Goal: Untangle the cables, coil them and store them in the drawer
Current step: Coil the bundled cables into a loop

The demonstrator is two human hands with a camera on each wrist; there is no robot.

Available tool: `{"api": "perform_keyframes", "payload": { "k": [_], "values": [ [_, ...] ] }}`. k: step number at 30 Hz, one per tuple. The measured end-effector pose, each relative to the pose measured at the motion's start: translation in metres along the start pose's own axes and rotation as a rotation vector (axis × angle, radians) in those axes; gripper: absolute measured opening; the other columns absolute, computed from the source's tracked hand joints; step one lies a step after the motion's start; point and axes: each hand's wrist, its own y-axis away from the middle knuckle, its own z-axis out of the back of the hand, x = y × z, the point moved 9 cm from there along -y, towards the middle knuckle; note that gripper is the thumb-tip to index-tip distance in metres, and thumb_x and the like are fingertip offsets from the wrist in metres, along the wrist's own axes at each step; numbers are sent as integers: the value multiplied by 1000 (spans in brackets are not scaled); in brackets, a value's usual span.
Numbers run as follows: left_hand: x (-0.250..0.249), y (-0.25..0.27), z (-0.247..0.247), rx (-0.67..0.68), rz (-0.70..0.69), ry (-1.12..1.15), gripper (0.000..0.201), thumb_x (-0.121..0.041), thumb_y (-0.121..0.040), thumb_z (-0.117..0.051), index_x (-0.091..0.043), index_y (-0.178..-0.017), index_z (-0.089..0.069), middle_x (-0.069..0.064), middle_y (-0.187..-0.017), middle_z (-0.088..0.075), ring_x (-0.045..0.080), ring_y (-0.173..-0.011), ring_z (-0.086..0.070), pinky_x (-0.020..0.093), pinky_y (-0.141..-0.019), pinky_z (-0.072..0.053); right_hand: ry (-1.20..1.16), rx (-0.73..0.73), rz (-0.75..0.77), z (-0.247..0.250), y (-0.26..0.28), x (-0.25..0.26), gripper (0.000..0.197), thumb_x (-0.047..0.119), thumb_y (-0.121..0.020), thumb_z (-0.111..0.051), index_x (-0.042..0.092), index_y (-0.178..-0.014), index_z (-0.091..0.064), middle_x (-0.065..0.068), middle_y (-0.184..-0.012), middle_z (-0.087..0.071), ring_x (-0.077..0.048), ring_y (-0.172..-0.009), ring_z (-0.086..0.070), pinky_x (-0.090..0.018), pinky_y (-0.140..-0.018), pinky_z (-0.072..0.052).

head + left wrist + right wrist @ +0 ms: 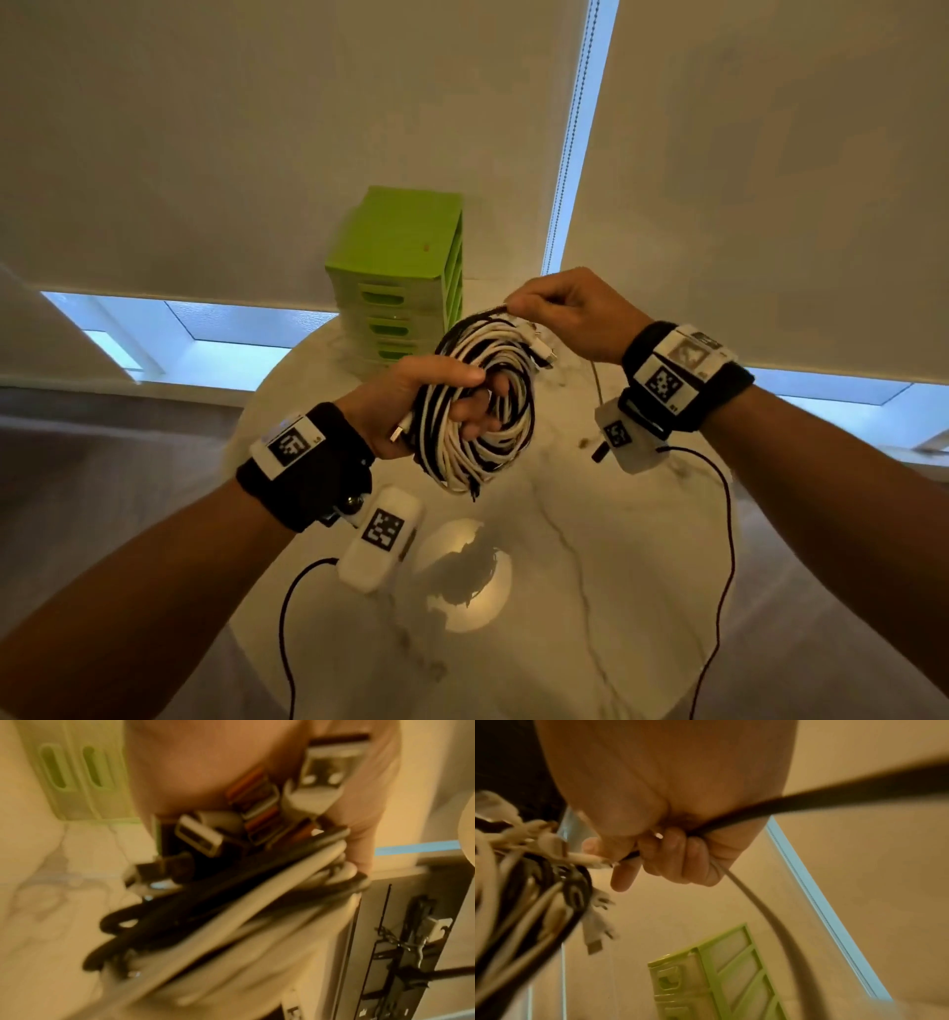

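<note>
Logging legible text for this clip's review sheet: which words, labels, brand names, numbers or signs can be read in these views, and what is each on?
No readable words, brands or numbers in any view.
Square black-and-white coded markers, patterns rather than text, on the left wristband, the left wrist camera, the right wristband and the right wrist camera.
Tiny marks beside the wristband markers: too small to read.
Green drawer unit, cable coil and its USB plugs: no print visible.

Your cables (pixel 480 406), black and white ones mixed, are wound into one round coil held upright in the air, in front of the drawers (pixel 393 288). USB plugs stick out at the coil's top and left side. The drawers, a green stack, stand shut behind the coil.
</note>
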Motion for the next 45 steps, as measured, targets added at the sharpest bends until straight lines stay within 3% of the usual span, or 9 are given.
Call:
{"api": "perform_keyframes", "payload": {
  "k": [4,13,17,24,29,35,39,42,45],
  "values": [
    [-11,1,0,22,-79,171,36,-24,-68,-76,-2,-94,-64,-1,-54,-51,17,-56,-55,32,-89,-50,-111,-47,-83,-12,21,-26,33,8,-99,-46,22,-72,-58,21,-53,-53,5,-51,-48,-8,-56,-35],
    [-22,-8,26,-232,-287,304,38,-21,-59,-82,-6,-89,-63,-2,-54,-53,15,-58,-55,28,-90,-47,-637,-302,-442,-86,77,-51,35,23,-104,-33,13,-71,-40,6,-50,-33,-8,-41,-28,-19,-41,-26],
    [-20,-12,27,-410,-341,316,15,-17,-76,-66,-11,-84,-56,-4,-58,-53,14,-64,-54,24,-72,-49,-612,-309,-504,-98,80,-49,30,16,-103,-30,8,-80,-48,-4,-59,-35,-13,-46,-30,-23,-42,-28],
    [-26,3,25,-715,-497,-77,10,-18,-81,-59,-11,-74,-54,1,-62,-54,15,-64,-56,29,-65,-50,-1097,-151,-664,-118,87,-40,34,0,-96,-32,4,-111,-62,-15,-84,-64,-24,-71,-65,-35,-74,-57],
    [-37,14,14,-773,-592,-299,15,-2,-75,-60,-16,-70,-60,-1,-66,-59,17,-71,-59,31,-69,-52,-1441,-203,-718,-114,90,-37,33,14,-91,-32,-3,-99,-59,-22,-105,-65,-36,-92,-66,-39,-70,-59],
    [-15,19,2,-851,-588,-234,15,0,-66,-61,-14,-73,-61,7,-70,-60,25,-77,-60,37,-78,-52,-1272,-76,-748,-124,91,-45,73,66,-92,-27,9,-123,-61,-15,-116,-68,-26,-103,-66,-40,-84,-56],
    [0,14,-14,-889,-582,-190,33,0,-62,-61,-29,-72,-75,-1,-75,-70,17,-82,-68,30,-72,-56,-1276,-66,-723,-134,87,-38,58,69,-87,-41,28,-120,-65,-4,-119,-68,-22,-106,-64,-39,-72,-57],
    [10,20,-10,-935,-568,-84,28,-1,-58,-64,-23,-71,-75,8,-78,-68,22,-82,-67,35,-74,-57,-1351,-43,-726,-144,92,-42,57,68,-88,-42,28,-121,-64,-2,-120,-68,-23,-113,-62,-52,-97,-48],
    [19,23,-10,-888,-544,-73,26,0,-56,-64,-21,-67,-74,17,-83,-64,27,-82,-64,41,-81,-54,-1415,-8,-738,-154,100,-43,56,66,-89,-42,28,-123,-62,-3,-122,-66,-23,-116,-60,-48,-92,-52]
  ]
}}
